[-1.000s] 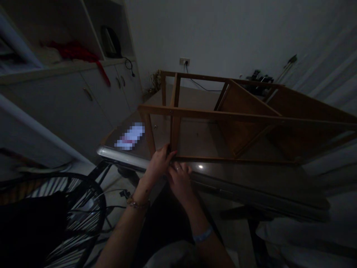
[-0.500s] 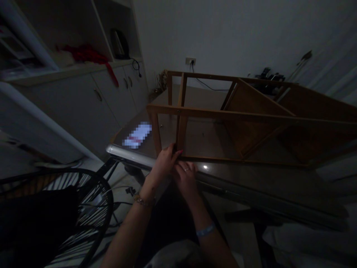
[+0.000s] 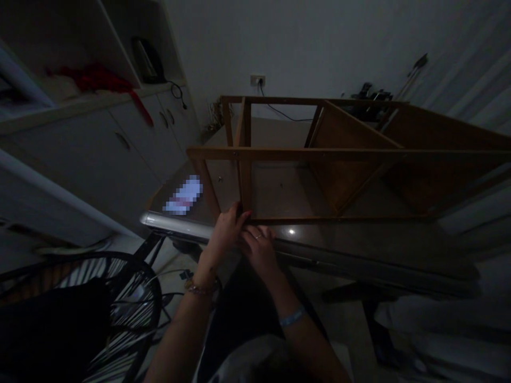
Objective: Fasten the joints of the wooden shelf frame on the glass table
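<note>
A wooden shelf frame (image 3: 319,155) lies on its side on a dark glossy table (image 3: 359,244). My left hand (image 3: 225,231) is closed around the foot of an upright slat (image 3: 244,175) at the frame's near bottom corner. My right hand (image 3: 259,250), a ring on one finger, is curled against the same corner just right of the left hand. Whatever its fingertips pinch is hidden in the dim light.
A lit phone screen (image 3: 183,196) lies on the table's left end. White cabinets (image 3: 120,143) with red cloth (image 3: 99,80) stand on the left. A wire-frame chair (image 3: 99,298) sits low left. A wall socket (image 3: 257,80) with cable is behind. Grey curtains (image 3: 471,85) hang at right.
Both hands stay at the same corner of the frame. Only my head has shifted, so the scene slides slightly in view.
</note>
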A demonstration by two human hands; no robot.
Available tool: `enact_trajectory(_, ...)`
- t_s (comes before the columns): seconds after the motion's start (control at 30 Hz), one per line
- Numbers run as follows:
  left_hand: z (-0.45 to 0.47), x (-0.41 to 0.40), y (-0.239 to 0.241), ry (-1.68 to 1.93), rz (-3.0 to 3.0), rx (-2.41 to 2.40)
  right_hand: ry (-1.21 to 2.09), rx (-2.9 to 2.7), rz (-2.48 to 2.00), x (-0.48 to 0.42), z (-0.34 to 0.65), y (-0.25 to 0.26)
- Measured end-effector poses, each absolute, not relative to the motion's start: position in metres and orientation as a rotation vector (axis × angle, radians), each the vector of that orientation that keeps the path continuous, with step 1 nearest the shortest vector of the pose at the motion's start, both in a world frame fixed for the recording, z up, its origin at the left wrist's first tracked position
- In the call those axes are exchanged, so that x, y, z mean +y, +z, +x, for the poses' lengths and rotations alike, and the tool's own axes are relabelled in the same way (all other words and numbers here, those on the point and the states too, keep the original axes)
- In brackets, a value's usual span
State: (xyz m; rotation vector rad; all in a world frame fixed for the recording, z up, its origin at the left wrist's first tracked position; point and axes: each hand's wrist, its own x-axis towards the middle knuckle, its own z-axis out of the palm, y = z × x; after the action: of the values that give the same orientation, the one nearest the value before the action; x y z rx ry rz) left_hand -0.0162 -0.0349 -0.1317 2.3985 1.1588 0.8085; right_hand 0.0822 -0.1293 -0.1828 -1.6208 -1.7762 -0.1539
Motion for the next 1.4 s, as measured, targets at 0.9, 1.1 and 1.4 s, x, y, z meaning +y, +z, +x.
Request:
enact_trajectory(0.9, -0.018, -0.034, -0.134, 0.811, 2.418, 1.192, -0.053, -1.912, -1.635, -0.131, 0.078, -0.178)
enact_trajectory(1.1, -0.019, -0.034, -0.133, 0.794, 2.351, 1.192, -0.063, -1.728, -1.752, -0.133, 0.063, -0.185)
enact_trajectory(1.4, -0.019, -0.035, -0.134, 0.804, 2.378, 1.159, -0.023, -1.646, -1.699, -0.133, 0.065, -0.195)
